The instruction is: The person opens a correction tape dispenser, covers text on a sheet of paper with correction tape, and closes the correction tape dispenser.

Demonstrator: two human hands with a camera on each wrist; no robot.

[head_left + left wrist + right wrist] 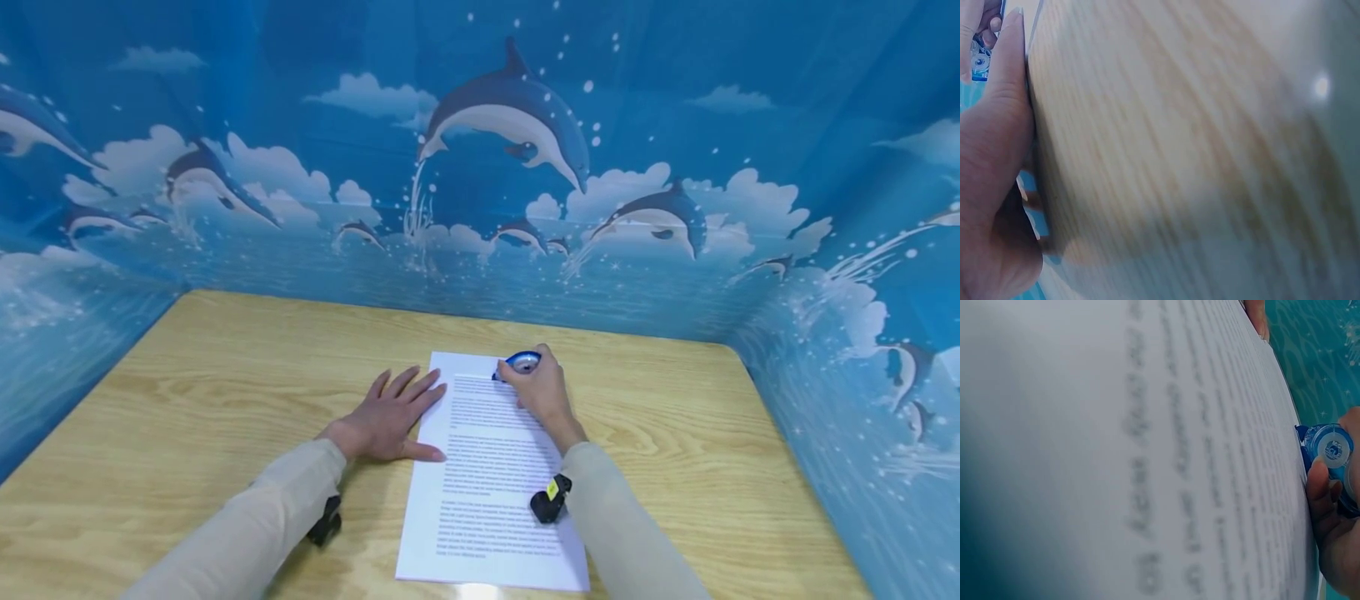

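My right hand [546, 393] pinched dispenser [524, 362], one o'clock on sheet [422, 537]; judged light, stiff, best side-held. Left hand [392, 422] splayed, empty, ten o'clock.

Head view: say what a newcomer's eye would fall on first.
Probably the dolphin backdrop behind the table, with a large dolphin at top centre. Then comes the right hand, holding a blue tape dispenser at the top of a printed sheet, and the left hand, spread at its left edge.

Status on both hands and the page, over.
Right hand grips blue dispenser near top of page. Left hand spread across page's left edge. Right sleeve hides part of right edge, head view.
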